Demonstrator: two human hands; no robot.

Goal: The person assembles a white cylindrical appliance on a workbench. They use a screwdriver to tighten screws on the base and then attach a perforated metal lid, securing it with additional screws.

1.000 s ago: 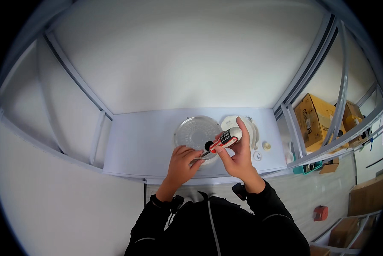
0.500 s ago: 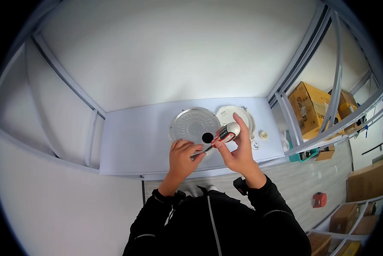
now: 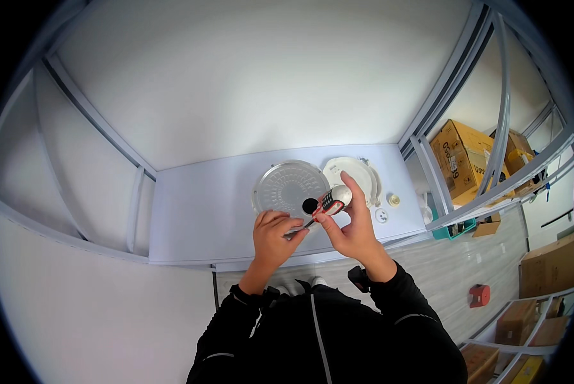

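My right hand (image 3: 358,235) holds the handle of a screwdriver (image 3: 329,203), which is white, red and black. The handle's rounded end points up and right, and the shaft slants down and left. Around that shaft, near its lower end, the fingers of my left hand (image 3: 273,239) are closed; they hide the tip. Just beyond both hands a round silver metal plate (image 3: 288,185) with a raised pattern lies on the white table (image 3: 197,205). A black round spot (image 3: 310,205) shows at its near right edge, beside the screwdriver.
Right of the plate lies a round white plastic part (image 3: 351,171), partly behind my right hand. Near it are a small cream round piece (image 3: 393,200) and a white disc (image 3: 381,216). A grey frame (image 3: 429,173) borders the table's right end. Cardboard boxes (image 3: 461,160) stand outside it.
The screwdriver handle and my right hand have shifted slightly left. My left hand stays closed around the shaft, almost unmoved.
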